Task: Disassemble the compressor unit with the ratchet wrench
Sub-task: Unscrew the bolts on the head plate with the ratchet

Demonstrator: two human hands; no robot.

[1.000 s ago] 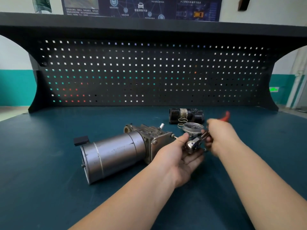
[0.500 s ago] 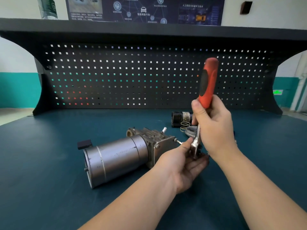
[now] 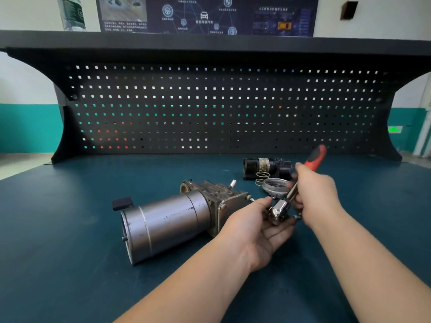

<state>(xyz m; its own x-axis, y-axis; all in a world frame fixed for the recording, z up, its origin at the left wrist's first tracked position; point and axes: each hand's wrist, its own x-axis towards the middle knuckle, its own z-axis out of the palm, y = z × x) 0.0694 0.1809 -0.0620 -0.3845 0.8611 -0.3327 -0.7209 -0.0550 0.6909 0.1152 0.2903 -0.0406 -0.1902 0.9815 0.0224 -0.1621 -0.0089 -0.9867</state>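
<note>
Grey metal compressor [image 3: 168, 223] lies on its side near the middle of the table [image 3: 70, 229], its cast end pointing right. Right hand [image 3: 314, 192] grips the red-handled wrench [image 3: 296, 190], its chrome head down beside the cast end. Left hand [image 3: 256, 229] lies palm up under the head, fingers relaxed, thumb touching it. A black cylinder [image 3: 265, 167], springs [image 3: 262, 178] and a round cover [image 3: 274, 186] sit toward the far edge.

A dark teal tabletop [image 3: 70, 229] carries the compressor unit [image 3: 172, 220] lying on its side near the middle. Toward the far edge lie a black cylinder [image 3: 265, 167], 2 wire springs [image 3: 262, 177] and a round metal cover [image 3: 275, 186].
</note>
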